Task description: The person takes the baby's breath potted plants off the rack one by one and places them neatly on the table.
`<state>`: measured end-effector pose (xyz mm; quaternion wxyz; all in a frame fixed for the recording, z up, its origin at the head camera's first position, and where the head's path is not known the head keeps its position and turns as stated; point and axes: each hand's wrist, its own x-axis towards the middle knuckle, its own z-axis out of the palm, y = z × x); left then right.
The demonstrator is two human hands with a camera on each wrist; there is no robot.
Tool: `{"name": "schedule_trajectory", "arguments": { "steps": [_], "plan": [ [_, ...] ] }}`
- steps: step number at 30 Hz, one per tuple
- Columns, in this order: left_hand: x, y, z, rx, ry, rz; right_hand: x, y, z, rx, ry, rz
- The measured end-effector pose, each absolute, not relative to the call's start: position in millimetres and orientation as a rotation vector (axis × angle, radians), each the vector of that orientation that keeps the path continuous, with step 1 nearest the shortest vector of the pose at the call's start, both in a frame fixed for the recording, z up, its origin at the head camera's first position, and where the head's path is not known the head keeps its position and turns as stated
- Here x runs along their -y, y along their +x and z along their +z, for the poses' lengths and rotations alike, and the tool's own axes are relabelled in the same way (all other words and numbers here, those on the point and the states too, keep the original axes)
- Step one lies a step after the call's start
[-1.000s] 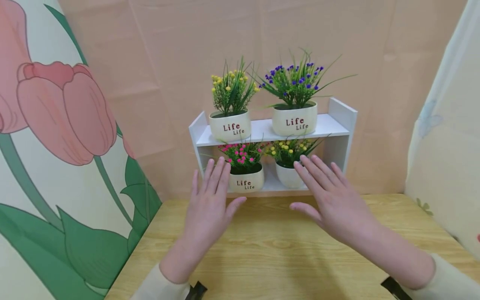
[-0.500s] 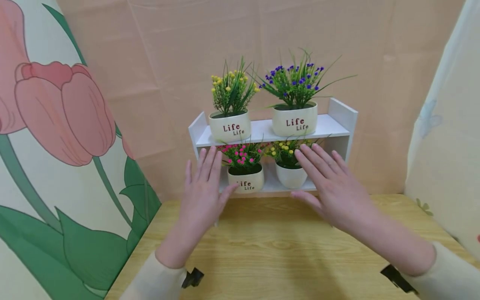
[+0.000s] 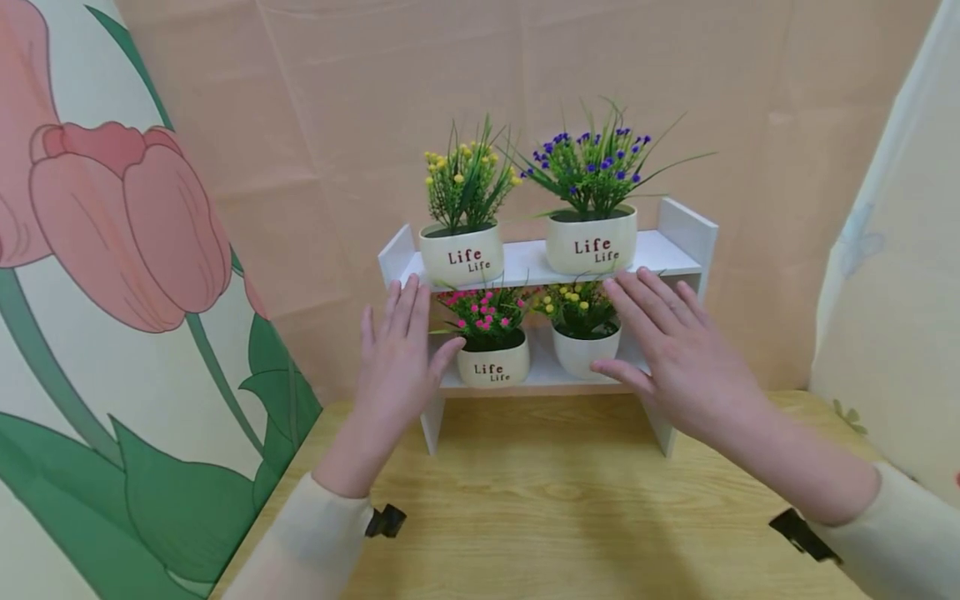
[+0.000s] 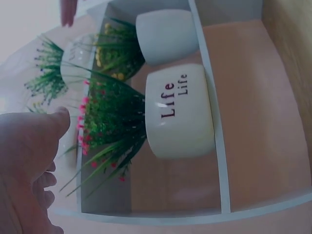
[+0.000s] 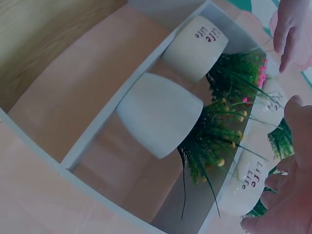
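Observation:
A white two-tier shelf (image 3: 525, 260) stands on the table with potted artificial flowers on it. Its upper board carries a yellow-flowered pot (image 3: 461, 265) and a purple-flowered pot (image 3: 589, 257). Below them are a pink-flowered pot (image 3: 492, 356) and a plain white pot (image 3: 583, 353) with yellow flowers. My left hand (image 3: 396, 367) is raised before the shelf's left side, fingers straight and thumb apart. Before the right side, my right hand (image 3: 686, 358) is held likewise, partly covering that side panel. Neither hand holds anything; the wrist views show both apart from the pots.
The wood-grain table (image 3: 540, 500) extends in front of the shelf. Behind it hangs a pinkish-beige cloth (image 3: 360, 125). A panel with large tulips (image 3: 127, 217) borders the left, and a pale curtain (image 3: 892, 275) the right.
Both hands have risen. The left has also shifted left and the right slightly right, so they are farther apart and more of the lower pots and shelf legs shows. The pots have stayed put.

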<state>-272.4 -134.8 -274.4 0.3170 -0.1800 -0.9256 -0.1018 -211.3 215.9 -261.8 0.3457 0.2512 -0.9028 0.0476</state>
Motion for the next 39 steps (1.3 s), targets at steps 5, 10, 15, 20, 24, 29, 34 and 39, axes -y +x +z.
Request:
{"name": "schedule_trajectory", "arguments": {
  "steps": [5, 10, 15, 20, 24, 29, 34, 39],
  "plan": [
    [137.9, -281.9, -271.6, 2.451, -0.465, -0.265, -221.1, -215.2, -254.5, 2.366, 0.629, 0.120],
    [138.8, -290.5, -271.5, 2.459, -0.471, -0.278, -226.7, -220.8, -249.2, 2.362, 0.614, 0.131],
    [137.9, -296.2, -270.8, 2.482, -0.476, -0.309, -231.0, -225.2, -242.6, 2.352, 0.600, 0.148],
    [137.6, -301.2, -271.8, 2.482, -0.492, -0.364, -234.2, -229.5, -235.2, 2.340, 0.587, 0.182],
    [137.4, -305.3, -272.3, 2.477, -0.491, -0.384, -236.4, -234.0, -229.2, 2.352, 0.568, 0.225],
    [138.9, -309.4, -273.3, 2.447, -0.495, -0.383, -236.3, -243.5, -222.2, 2.378, 0.528, 0.326],
    [139.5, -311.6, -274.4, 2.434, -0.516, -0.402, -234.7, -251.9, -212.1, 2.455, 0.471, 0.496],
    [139.2, -314.1, -274.0, 2.436, -0.529, -0.418, -235.6, -261.2, -202.6, 2.533, 0.420, 0.652]
  ]
}}
